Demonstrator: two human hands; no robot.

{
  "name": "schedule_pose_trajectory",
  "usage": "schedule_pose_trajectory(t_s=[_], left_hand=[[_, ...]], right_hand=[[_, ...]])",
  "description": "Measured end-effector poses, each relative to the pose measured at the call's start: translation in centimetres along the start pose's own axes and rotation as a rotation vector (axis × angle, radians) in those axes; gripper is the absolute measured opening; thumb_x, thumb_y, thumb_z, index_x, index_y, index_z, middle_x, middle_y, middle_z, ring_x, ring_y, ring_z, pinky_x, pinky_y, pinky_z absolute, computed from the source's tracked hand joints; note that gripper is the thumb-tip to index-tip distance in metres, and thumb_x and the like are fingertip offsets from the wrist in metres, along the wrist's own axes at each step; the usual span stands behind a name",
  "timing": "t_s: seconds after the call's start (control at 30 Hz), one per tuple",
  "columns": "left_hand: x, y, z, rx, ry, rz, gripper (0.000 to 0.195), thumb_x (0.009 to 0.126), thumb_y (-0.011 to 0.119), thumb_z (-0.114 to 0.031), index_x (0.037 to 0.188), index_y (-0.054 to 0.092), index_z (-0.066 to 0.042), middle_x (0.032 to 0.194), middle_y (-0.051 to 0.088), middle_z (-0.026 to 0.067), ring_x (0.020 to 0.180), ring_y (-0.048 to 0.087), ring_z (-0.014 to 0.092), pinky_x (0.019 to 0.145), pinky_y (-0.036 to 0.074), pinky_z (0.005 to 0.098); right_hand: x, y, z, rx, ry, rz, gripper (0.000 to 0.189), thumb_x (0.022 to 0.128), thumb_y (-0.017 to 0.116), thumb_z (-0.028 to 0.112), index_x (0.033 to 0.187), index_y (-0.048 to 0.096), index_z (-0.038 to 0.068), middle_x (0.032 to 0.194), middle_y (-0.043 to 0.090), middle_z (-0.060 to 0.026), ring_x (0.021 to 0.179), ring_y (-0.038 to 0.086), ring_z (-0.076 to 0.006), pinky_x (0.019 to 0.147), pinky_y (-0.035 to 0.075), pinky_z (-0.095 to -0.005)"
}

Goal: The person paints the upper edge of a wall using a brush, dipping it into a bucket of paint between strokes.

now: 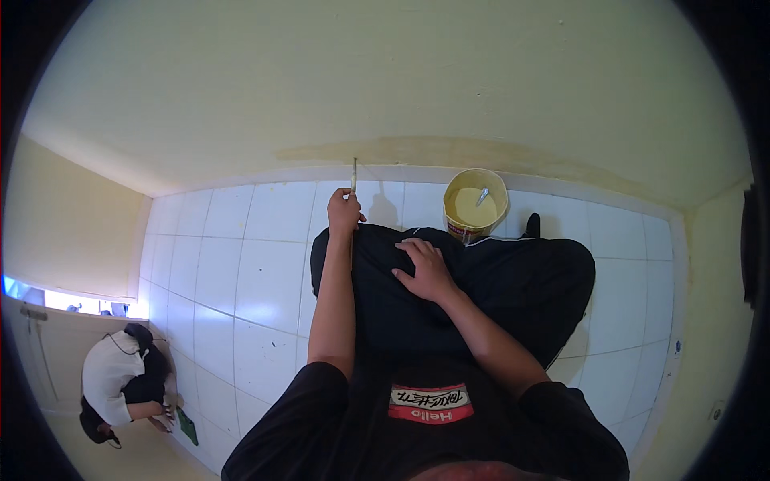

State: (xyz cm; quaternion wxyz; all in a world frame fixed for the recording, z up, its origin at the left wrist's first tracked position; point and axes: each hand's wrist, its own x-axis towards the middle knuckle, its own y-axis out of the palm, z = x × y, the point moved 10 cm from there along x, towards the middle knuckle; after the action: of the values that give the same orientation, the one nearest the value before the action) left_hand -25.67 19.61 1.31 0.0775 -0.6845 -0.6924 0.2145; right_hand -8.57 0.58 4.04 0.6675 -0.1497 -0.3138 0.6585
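My left hand (344,211) grips a thin paintbrush (354,176) that points away from me. The brush tip meets or nearly meets the lower wall (385,90), just above the baseboard (430,174). A darker, wet-looking strip (421,147) runs along the wall there. Resting on my dark trousers (385,300) is my right hand (428,269), fingers apart and holding nothing. Beyond my knees, against the baseboard, stands a plastic bucket (495,181) of pale yellow paint (466,207). A shiny object (482,196) leans inside it, partly sunk in the paint.
White floor tiles (267,282) extend left and right, with small dark specks. At the lower left a person (111,376) crouches by a pale door (48,355), hands near a green flat object (187,427). Another wall (698,288) rises on the right.
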Motion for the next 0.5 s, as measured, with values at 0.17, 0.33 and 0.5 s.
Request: schedule_pose_trajectory(t_s=[0.17,0.33,0.5], left_hand=[[-2.7,0.6,-0.4,-0.294,-0.042,0.072,0.029,0.105,0.049,-0.018,0.125,0.049,0.003,0.073,0.061,0.0101,0.053,0.068,0.023,0.037,0.049,0.0298],[-9.2,2.1,-2.2,-0.498,-0.042,0.139,0.030,0.108,0.045,-0.019,0.127,0.043,0.004,0.081,0.064,0.0137,0.076,0.074,0.029,0.060,0.061,0.0328],[-12.2,6.0,-3.6,-0.768,-0.201,0.298,0.029,0.108,0.043,-0.018,0.129,0.044,0.001,0.093,0.067,0.0191,0.098,0.071,0.035,0.081,0.061,0.0386]], right_hand=[[-0.1,-0.9,0.5,0.008,-0.059,-0.091,0.054,0.083,0.076,0.022,0.131,0.057,0.008,0.125,0.059,-0.0124,0.117,0.057,-0.0326,0.096,0.045,-0.0449],[-0.2,-4.1,4.5,0.232,-0.132,-0.213,0.059,0.082,0.078,0.015,0.134,0.053,0.005,0.119,0.061,-0.0135,0.096,0.065,-0.0309,0.085,0.050,-0.0414],[-0.8,-6.3,6.7,0.231,-0.345,-0.312,0.041,0.086,0.076,0.011,0.123,0.061,0.002,0.104,0.064,-0.0134,0.086,0.066,-0.0290,0.075,0.053,-0.0372]])
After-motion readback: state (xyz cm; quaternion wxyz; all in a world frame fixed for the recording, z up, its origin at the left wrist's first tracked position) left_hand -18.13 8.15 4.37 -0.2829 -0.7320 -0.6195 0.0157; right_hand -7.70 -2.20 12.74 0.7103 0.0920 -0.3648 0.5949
